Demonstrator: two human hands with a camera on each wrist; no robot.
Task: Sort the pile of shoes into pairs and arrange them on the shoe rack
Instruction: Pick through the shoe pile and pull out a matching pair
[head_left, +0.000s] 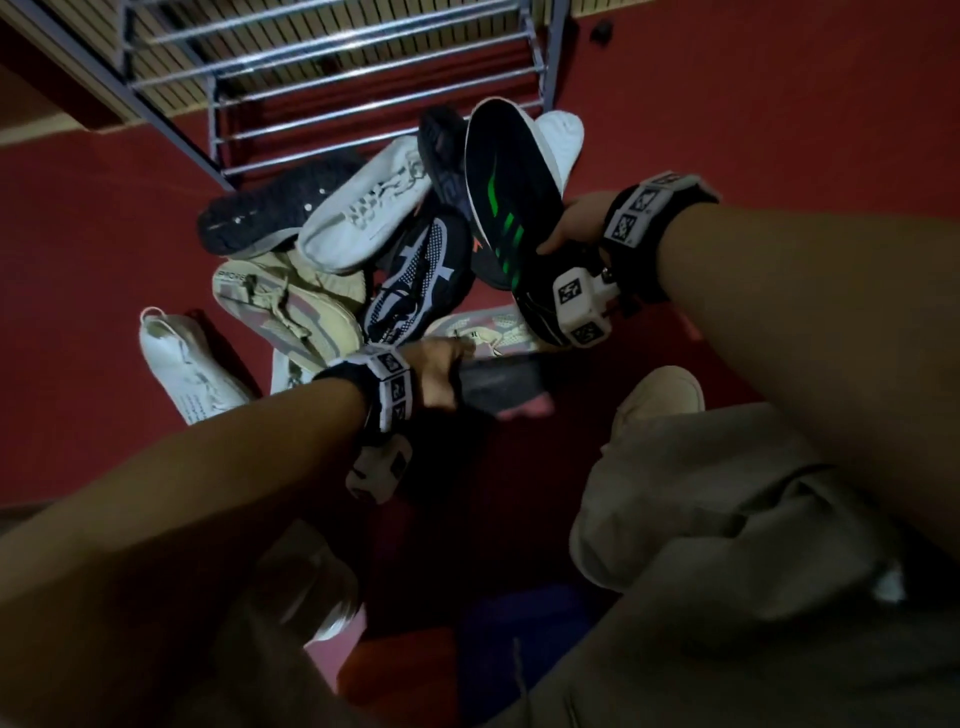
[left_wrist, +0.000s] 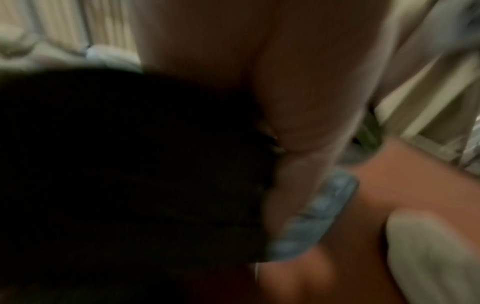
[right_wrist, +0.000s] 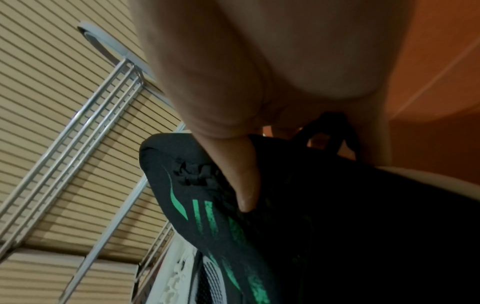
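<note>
A pile of shoes (head_left: 363, 244) lies on the red floor before the metal shoe rack (head_left: 332, 67). My right hand (head_left: 569, 228) grips a black sneaker with green stripes (head_left: 506, 208) by its heel and holds it above the pile; in the right wrist view my thumb (right_wrist: 241, 185) presses on that black sneaker (right_wrist: 207, 216). My left hand (head_left: 436, 374) grips a dark shoe with a pink sole edge (head_left: 501, 387), blurred, low in front of the pile. In the left wrist view the dark shoe (left_wrist: 130, 174) fills the frame beside my hand.
The pile holds white sneakers (head_left: 363, 208), beige sneakers (head_left: 285, 306), a black-and-white sneaker (head_left: 415, 275) and a dark sole-up shoe (head_left: 260, 213). A lone white sneaker (head_left: 182, 358) lies at the left. My beige-trousered knee (head_left: 727, 493) and a foot in a light shoe (head_left: 660, 395) are at the right.
</note>
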